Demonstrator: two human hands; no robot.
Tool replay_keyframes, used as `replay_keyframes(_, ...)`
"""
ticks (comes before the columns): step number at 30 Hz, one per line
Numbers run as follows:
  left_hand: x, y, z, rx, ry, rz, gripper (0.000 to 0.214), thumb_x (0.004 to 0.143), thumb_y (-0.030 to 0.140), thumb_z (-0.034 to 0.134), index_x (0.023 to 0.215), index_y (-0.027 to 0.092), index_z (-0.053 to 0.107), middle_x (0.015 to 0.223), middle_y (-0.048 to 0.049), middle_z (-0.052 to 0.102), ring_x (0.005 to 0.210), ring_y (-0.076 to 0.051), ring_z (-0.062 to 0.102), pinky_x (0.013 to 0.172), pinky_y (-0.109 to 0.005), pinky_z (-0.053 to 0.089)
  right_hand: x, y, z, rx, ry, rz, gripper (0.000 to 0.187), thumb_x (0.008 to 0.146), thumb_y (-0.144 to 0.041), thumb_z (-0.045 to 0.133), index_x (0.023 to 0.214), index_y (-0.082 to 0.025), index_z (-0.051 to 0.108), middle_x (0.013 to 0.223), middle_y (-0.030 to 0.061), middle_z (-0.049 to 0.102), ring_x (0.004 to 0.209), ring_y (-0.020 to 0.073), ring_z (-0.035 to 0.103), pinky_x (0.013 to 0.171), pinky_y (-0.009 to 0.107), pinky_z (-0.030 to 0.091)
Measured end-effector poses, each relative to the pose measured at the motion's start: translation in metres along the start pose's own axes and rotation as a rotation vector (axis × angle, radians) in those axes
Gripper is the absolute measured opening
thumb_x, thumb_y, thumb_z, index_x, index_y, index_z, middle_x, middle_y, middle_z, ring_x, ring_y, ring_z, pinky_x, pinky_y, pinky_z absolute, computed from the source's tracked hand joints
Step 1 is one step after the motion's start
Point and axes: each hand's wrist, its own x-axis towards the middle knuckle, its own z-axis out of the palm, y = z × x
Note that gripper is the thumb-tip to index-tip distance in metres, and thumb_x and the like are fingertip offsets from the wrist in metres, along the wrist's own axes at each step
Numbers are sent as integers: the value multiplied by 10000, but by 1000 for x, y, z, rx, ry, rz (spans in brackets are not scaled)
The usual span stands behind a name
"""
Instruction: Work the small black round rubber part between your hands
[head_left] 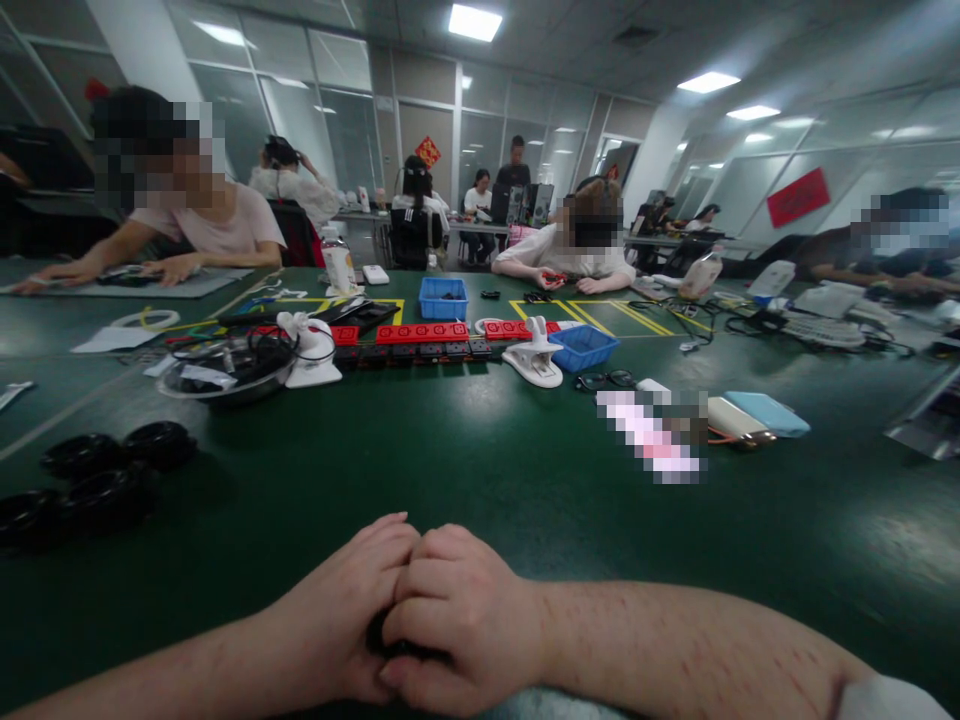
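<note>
My left hand [349,605] and my right hand [457,615] rest together at the near edge of the green table [487,480]. Both are curled into fists with their fingers pressed against each other. A small dark thing [386,640] shows between them, and I cannot make out what it is. Several black rings [97,475] lie to the left of my hands, well out of their touch.
A clear bowl [229,370] of dark parts, red and black power strips [424,340], two blue bins [442,297], white clamps [534,357], glasses [606,379] and power banks [765,412] lie across the middle. Other people sit at work along the far side and both ends.
</note>
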Motion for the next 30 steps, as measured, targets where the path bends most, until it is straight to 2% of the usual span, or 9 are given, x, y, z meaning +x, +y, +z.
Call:
replay_keyframes(3,5,-3,-9,-108,-83,48,307,556,296,715,836,214,621,981,-22,547,969,-235,512,944,-372,404,0,1,-2,50,-109,-66,198,800,-268,456,711,-169,603,717,3,631,755,143,504,776,287,392)
replay_keyframes(6,7,-7,-19,-166,-127,64,463,554,250,724,1000,236,601,1089,-20,529,1041,-237,494,948,-342,406,0,1,-4,76,-196,-97,129,741,-212,476,749,-172,598,756,-1,653,817,152,515,858,287,381)
replay_keyframes(8,6,-10,-21,-158,-128,63,660,541,298,747,1157,243,517,1156,-33,513,1077,-261,479,993,-393,365,0,1,-4,94,-177,-93,146,762,-233,466,813,-167,586,793,1,656,867,144,521,895,280,370)
replay_keyframes(11,3,-9,-16,-92,-107,47,846,503,452,763,1249,239,427,1198,-52,503,1098,-292,468,1066,-511,212,1,0,-2,69,-36,-29,265,821,-402,452,876,-162,552,840,15,644,869,133,529,851,283,383)
replay_keyframes(14,-1,-1,-3,4,-16,-9,703,515,497,746,1121,223,518,1082,-53,552,1053,-294,488,1066,-551,162,1,-1,1,-26,87,71,420,790,-581,431,774,-171,524,735,8,611,728,133,519,687,293,375)
replay_keyframes(18,-4,10,12,91,88,-124,302,666,313,635,948,221,579,948,-43,571,952,-260,520,1029,-568,202,0,-1,5,-148,24,152,462,739,-636,465,658,-182,488,623,-16,553,608,124,453,603,298,315)
replay_keyframes(23,-3,6,9,52,73,-111,346,555,269,673,885,210,589,886,-21,534,901,-244,508,1041,-551,190,0,0,2,-173,-81,119,313,720,-487,566,673,-182,515,634,-20,562,637,130,456,619,296,326)
replay_keyframes(27,3,-3,-1,-99,-27,-37,380,514,288,724,868,215,606,952,-20,508,905,-231,497,886,-389,423,2,1,-2,-27,-153,-3,164,744,-341,534,726,-182,567,701,-21,627,737,138,500,718,296,367)
replay_keyframes(30,9,-6,-11,-185,-67,10,460,536,284,729,973,227,595,998,-17,505,928,-226,499,823,-316,455,2,1,-5,34,-238,-66,103,723,-241,506,756,-186,587,766,-26,663,790,144,504,825,307,367)
